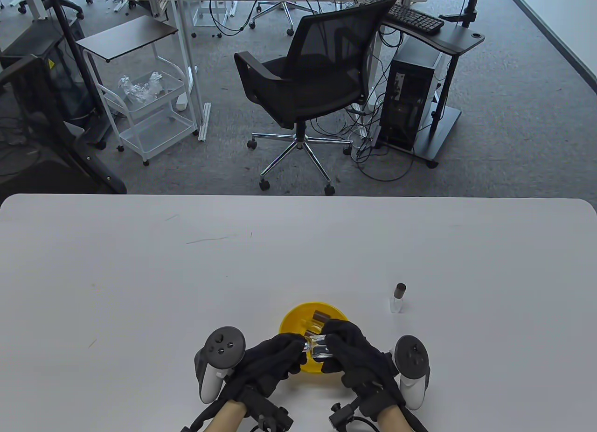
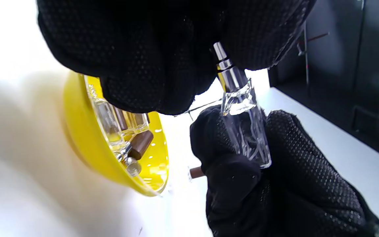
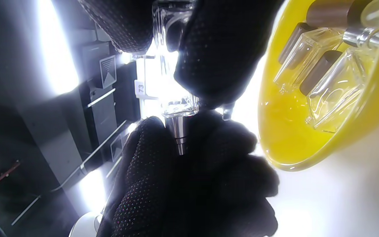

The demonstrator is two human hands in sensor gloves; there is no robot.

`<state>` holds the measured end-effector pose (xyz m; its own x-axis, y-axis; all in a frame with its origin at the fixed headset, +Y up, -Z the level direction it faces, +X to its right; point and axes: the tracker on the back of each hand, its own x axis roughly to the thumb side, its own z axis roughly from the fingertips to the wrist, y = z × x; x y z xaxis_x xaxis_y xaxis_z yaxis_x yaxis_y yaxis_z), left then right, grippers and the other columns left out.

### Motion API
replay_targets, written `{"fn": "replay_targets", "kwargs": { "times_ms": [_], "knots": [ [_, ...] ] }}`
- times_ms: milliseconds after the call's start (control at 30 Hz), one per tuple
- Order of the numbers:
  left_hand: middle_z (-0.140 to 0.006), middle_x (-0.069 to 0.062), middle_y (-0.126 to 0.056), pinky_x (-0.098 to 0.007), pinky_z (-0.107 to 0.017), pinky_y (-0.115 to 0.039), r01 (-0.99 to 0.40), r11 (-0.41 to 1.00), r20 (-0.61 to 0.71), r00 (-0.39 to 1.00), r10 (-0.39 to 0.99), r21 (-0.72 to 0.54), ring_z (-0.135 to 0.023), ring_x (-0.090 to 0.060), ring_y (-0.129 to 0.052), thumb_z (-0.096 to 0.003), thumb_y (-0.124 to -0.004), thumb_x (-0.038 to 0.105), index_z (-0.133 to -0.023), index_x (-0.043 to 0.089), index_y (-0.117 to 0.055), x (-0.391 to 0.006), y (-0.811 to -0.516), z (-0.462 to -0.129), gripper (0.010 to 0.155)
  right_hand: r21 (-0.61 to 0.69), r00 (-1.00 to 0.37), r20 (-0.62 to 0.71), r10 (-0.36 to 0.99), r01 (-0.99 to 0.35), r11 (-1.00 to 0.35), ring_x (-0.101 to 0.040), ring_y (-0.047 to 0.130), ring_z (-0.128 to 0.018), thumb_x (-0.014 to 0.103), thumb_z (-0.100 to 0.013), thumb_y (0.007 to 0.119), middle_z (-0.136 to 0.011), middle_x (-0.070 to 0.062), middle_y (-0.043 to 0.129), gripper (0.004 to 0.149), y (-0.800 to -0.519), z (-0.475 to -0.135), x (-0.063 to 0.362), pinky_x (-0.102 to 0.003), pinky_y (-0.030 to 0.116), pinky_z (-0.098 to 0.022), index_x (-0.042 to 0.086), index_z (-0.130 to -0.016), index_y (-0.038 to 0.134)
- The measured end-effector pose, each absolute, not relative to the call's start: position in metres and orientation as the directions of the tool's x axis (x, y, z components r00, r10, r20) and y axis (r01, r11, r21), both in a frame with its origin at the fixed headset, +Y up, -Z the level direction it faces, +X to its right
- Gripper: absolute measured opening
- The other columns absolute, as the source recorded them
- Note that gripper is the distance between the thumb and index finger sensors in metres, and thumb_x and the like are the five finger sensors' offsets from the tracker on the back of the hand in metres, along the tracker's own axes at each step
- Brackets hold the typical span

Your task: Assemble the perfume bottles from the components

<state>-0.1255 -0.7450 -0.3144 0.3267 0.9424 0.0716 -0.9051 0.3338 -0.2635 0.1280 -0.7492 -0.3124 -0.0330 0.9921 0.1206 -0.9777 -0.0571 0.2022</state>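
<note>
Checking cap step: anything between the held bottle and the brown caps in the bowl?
Nothing visible. Both hands hold the glass bottle over the yellow bowl; a loose brown cap lies uncovered inside it.

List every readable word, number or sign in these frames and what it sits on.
"73": small white tag in the blurred background of the right wrist view.
Yellow triangular warning sign on the dark cabinet at the table view's left edge: symbol too small to make out.
Raised lettering on the yellow plastic bowl: too blurred to read.
Black keyboard: key legends too small.
Nothing readable on the clear glass bottle.
</note>
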Motion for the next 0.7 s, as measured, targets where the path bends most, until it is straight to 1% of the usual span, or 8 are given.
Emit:
{"fn": "replay_targets", "kwargs": {
  "times_ms": [167, 267, 333, 400, 467, 567, 700],
  "knots": [
    [-0.079, -0.008, -0.097, -0.039, -0.045, -0.086, -0.894, 0.376, 0.141, 0.351, 0.926, -0.243, -0.061, -0.026, -0.1, -0.0494, -0.084, 0.038, -0.093, 0.018, -0.084, -0.126, -0.739, -0.313, 0.048, 0.207, -0.026, 0.112, 0.993, -0.977, -0.049, -0.037, 0.096, -0.063, 0.026, -0.063, 0.071, -0.092, -0.023, 0.078, 0.046, -0.749, -0.312, 0.128, -0.028, 0.09, -0.039, 0.004, -0.101, 0.059],
    [-0.085, -0.006, -0.091, -0.04, -0.051, -0.084, -0.898, 0.373, 0.178, 0.337, 0.924, -0.235, -0.068, -0.028, -0.095, -0.0484, -0.087, 0.032, -0.092, 0.026, -0.081, -0.124, -0.738, -0.311, 0.045, 0.211, -0.021, 0.102, 0.995, -0.977, -0.043, -0.037, 0.096, -0.063, 0.026, -0.063, 0.071, -0.092, -0.023, 0.078, 0.046, -0.75, -0.312, 0.128, -0.029, 0.09, -0.039, 0.004, -0.101, 0.059],
    [-0.088, -0.003, -0.09, -0.04, -0.053, -0.083, -0.899, 0.381, 0.208, 0.339, 0.917, -0.217, -0.071, -0.028, -0.094, -0.0476, -0.089, 0.029, -0.089, 0.031, -0.082, -0.124, -0.737, -0.311, 0.042, 0.217, -0.018, 0.098, 0.995, -0.975, -0.039, -0.037, 0.096, -0.064, 0.026, -0.063, 0.07, -0.092, -0.023, 0.078, 0.046, -0.749, -0.312, 0.128, -0.029, 0.09, -0.039, 0.004, -0.101, 0.058],
    [-0.089, -0.001, -0.09, -0.04, -0.054, -0.083, -0.897, 0.395, 0.232, 0.348, 0.908, -0.197, -0.072, -0.027, -0.094, -0.0469, -0.09, 0.028, -0.086, 0.034, -0.083, -0.123, -0.736, -0.31, 0.041, 0.218, -0.011, 0.092, 0.996, -0.975, -0.031, -0.037, 0.096, -0.063, 0.026, -0.063, 0.07, -0.092, -0.023, 0.078, 0.046, -0.749, -0.312, 0.128, -0.029, 0.09, -0.039, 0.003, -0.102, 0.058],
    [-0.091, 0.002, -0.089, -0.04, -0.056, -0.082, -0.911, 0.372, 0.243, 0.325, 0.914, -0.181, -0.076, -0.027, -0.093, -0.0462, -0.09, 0.027, -0.082, 0.035, -0.087, -0.123, -0.734, -0.309, 0.036, 0.225, -0.019, 0.087, 0.996, -0.974, -0.038, -0.037, 0.096, -0.063, 0.026, -0.063, 0.07, -0.092, -0.023, 0.078, 0.046, -0.749, -0.312, 0.127, -0.029, 0.09, -0.039, 0.003, -0.102, 0.058],
    [-0.089, 0.005, -0.09, -0.039, -0.056, -0.083, -0.912, 0.373, 0.241, 0.328, 0.913, -0.17, -0.076, -0.026, -0.093, -0.0456, -0.09, 0.028, -0.081, 0.035, -0.088, -0.125, -0.734, -0.308, 0.036, 0.227, -0.005, 0.082, 0.997, -0.974, -0.024, -0.037, 0.095, -0.064, 0.026, -0.063, 0.07, -0.092, -0.023, 0.078, 0.047, -0.749, -0.312, 0.127, -0.029, 0.09, -0.039, 0.003, -0.102, 0.058],
    [-0.087, 0.008, -0.093, -0.037, -0.054, -0.085, -0.935, 0.308, 0.229, 0.266, 0.936, -0.175, -0.073, -0.023, -0.096, -0.0464, -0.089, 0.029, -0.081, 0.037, -0.089, -0.127, -0.737, -0.311, 0.035, 0.23, 0.003, 0.087, 0.996, -0.973, -0.017, -0.037, 0.095, -0.064, 0.026, -0.063, 0.07, -0.093, -0.023, 0.077, 0.047, -0.748, -0.312, 0.128, -0.029, 0.09, -0.04, 0.004, -0.102, 0.058]
  ]
}}
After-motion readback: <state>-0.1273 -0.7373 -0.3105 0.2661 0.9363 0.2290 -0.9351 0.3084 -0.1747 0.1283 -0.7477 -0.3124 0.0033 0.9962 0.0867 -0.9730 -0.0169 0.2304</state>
